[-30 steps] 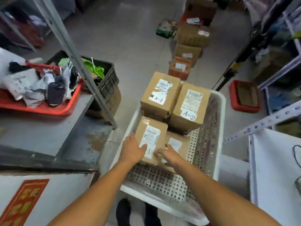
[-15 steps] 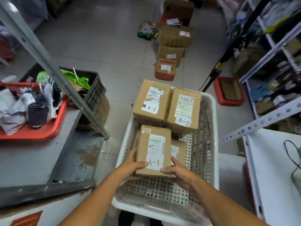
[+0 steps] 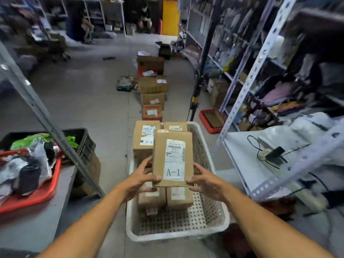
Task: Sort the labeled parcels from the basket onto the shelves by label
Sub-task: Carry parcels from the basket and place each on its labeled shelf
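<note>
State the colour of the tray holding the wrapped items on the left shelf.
Red tray, seen in the head view.

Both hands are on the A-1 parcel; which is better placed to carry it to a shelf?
Probably the right hand: white shelving lies close on its side. The left hand grips the A-1 parcel equally.

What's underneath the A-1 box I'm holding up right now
Under the A-1 box, held by both hands, left and right, two more cardboard parcels lie in the white basket. Their labels are mostly covered, so unreadable.
</note>
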